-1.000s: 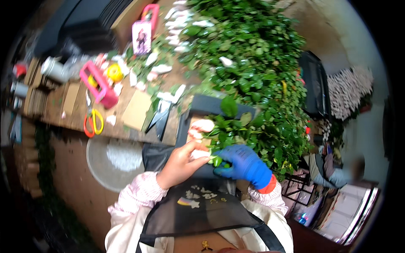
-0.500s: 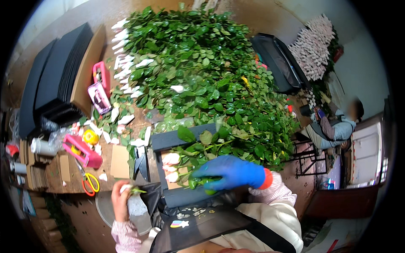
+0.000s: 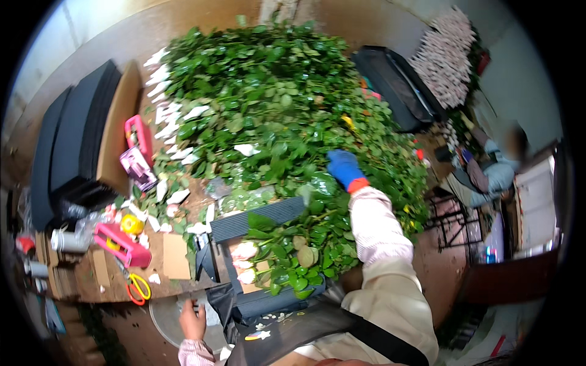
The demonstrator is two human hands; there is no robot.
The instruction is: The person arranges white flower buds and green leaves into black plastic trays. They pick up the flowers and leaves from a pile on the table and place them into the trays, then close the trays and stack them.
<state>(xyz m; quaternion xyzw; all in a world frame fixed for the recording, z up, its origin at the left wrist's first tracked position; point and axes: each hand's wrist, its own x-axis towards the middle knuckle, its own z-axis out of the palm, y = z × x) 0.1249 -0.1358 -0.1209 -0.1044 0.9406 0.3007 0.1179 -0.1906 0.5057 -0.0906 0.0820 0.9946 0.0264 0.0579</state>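
Note:
My right hand (image 3: 345,168), in a blue glove with an orange cuff, reaches into the big heap of leafy rose stems (image 3: 262,116). Its fingers look curled among the leaves, which hide what they hold. Bare, my left hand (image 3: 192,319) hangs over a pale round bin (image 3: 160,316) below the table edge, fingers apart and nothing visible in them. Between the hands, a few pale pink roses (image 3: 246,263) with leafy stems lie in a dark ribbed holder (image 3: 259,219), heads to the left. White-wrapped flower heads (image 3: 162,74) line the heap's left side.
On the left stand black panels (image 3: 85,122), pink holders (image 3: 125,244), scissors (image 3: 138,288) with yellow-orange handles, a yellow tape roll (image 3: 131,224) and brown cardboard (image 3: 176,256). A black case (image 3: 397,91) lies back right. Another person (image 3: 494,171) works at the far right.
My right hand has moved from the roses in the holder up and right into the leaf heap. My left hand has let go of a small pale piece with green and lowered.

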